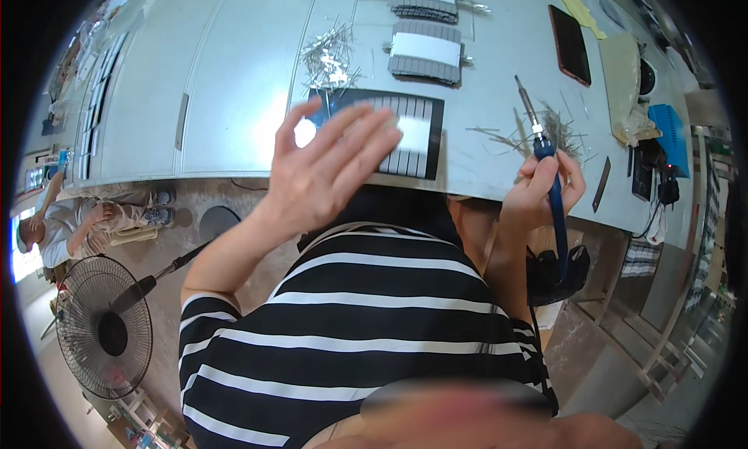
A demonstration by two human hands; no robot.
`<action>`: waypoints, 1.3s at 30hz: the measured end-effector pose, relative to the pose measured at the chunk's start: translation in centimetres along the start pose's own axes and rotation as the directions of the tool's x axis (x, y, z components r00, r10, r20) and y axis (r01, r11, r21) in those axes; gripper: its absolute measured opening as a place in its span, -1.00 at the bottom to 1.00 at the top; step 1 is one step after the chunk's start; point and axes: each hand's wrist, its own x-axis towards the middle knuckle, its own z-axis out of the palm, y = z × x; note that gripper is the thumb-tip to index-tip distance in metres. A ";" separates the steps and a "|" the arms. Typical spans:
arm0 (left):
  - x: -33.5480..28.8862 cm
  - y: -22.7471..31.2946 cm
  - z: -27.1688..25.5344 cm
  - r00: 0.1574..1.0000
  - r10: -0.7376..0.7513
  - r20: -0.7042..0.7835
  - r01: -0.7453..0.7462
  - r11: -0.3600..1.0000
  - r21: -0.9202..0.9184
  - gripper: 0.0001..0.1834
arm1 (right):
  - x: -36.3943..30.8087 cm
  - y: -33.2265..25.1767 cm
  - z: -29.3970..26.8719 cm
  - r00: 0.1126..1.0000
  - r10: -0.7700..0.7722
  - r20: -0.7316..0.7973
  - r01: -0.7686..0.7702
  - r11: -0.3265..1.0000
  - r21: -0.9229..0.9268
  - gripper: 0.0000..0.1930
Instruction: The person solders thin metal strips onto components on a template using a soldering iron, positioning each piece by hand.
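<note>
My left hand (315,172) hovers over or rests on a black board (437,126) at the table's front edge, its fingers stretched out. I cannot tell whether they touch it. Grey strips with a white band (413,141) lie side by side on the board, partly hidden by that hand. In my right hand (538,188) is a blue-handled soldering iron (545,147), held like a pen with its metal tip pointing up and away over the table. Loose thin metal wires (557,128) lie beside the iron.
Another heap of thin wires (331,59) lies beyond the board. Banded stacks of grey strips (426,53) sit at the back. To the right are a phone (569,45), a blue box (668,137) and a flat metal strip (601,184). A fan (109,332) and a seated person (78,227) are at left.
</note>
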 end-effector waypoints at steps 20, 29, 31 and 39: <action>14.1 -13.6 14.4 0.957 0.289 -0.016 -0.276 0.925 0.261 -0.70 | -1.4 -0.2 -1.1 0.990 0.108 0.090 -0.113 0.992 0.052 -0.67; 13.9 -13.4 13.7 0.962 0.219 0.161 -0.234 0.969 0.077 -0.62 | -1.4 0.2 -0.3 0.997 0.062 0.053 -0.064 0.997 0.037 -0.74; 13.8 -13.5 13.2 0.961 0.231 0.150 -0.242 0.969 0.058 -0.59 | -1.4 0.0 -0.2 0.995 0.063 0.075 -0.067 0.996 0.053 -0.77; 10.9 -7.8 5.8 0.944 0.191 0.268 -0.162 0.979 -0.125 -0.27 | -1.6 0.7 -1.2 0.968 -0.047 0.245 0.033 0.997 0.063 -0.62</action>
